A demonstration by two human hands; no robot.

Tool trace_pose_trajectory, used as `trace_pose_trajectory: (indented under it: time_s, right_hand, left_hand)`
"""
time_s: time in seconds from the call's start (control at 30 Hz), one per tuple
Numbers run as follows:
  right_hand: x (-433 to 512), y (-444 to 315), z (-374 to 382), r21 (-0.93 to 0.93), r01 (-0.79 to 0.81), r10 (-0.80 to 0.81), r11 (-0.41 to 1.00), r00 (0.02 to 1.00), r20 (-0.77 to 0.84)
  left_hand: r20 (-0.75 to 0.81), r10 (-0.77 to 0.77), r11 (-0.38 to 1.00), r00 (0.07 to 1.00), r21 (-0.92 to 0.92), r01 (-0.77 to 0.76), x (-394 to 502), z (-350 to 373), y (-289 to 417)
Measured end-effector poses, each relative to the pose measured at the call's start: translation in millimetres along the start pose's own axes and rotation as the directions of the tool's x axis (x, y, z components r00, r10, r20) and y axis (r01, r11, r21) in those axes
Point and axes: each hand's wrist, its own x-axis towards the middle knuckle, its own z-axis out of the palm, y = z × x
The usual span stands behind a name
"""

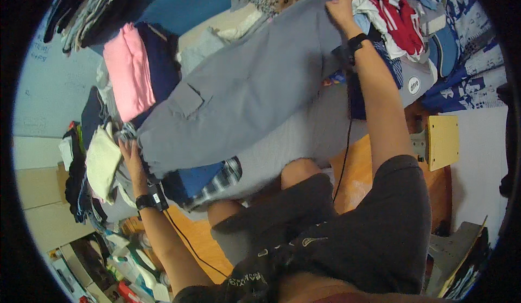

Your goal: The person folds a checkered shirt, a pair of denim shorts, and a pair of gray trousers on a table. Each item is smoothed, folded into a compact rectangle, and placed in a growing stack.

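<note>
A pair of grey trousers (244, 83) with a flapped pocket is stretched across the bed (281, 140) before me. At their upper right end, my right hand (341, 8) is closed on the edge of the cloth. My left hand (131, 156) lies at the gathered lower left end; its fingers look spread, and whether they grip the cloth cannot be told. Beyond the left end rests a folded pink cloth (128, 73) on dark blue fabric. A pale yellow folded cloth (103, 162) lies beside my left hand. Blue and black-and-white plaid clothes (220, 181) show under the trousers' near edge.
Red and white clothing (401, 24) is heaped beyond my right forearm. Folded dark clothes (91, 14) stand at the top left. A black cable runs down from each wrist device. A wooden board (443, 142) on a metal bracket stands at the right, and mixed items (138, 262) lie lower left.
</note>
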Motion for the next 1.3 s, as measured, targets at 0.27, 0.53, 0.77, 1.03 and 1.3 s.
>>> trace_pose_trajectory:
  time_s: [0.27, 0.53, 0.77, 1.03, 1.3]
  right_hand:
    - [-17, 58, -45, -0.417, -0.190, 0.369, 0.889, 0.835, 0.408]
    - [-25, 87, -38, -0.261, -0.267, 0.369, 0.927, 0.765, 0.528]
    - [-20, 83, -40, -0.147, -0.043, 0.105, 0.988, 0.890, 0.443]
    - [7, 18, -89, -0.044, -0.474, 0.398, 0.879, 0.681, 0.615]
    - [45, 1, -169, 0.047, -0.599, 0.435, 0.800, 0.632, 0.641]
  left_hand:
    - [-0.214, 0.430, 0.645, 0.877, 0.752, -0.133, -84, -30, -16]
    - [-0.014, -0.584, 0.705, 0.812, -0.505, 0.498, -127, -70, -72]
    - [0.011, -0.560, 0.692, 0.828, -0.543, 0.475, -87, -43, -50]
    - [0.316, -0.693, 0.611, 0.648, -0.219, 0.760, -51, -75, -55]
    - [0.079, -0.278, 0.936, 0.957, -0.202, 0.289, -49, -94, 54]
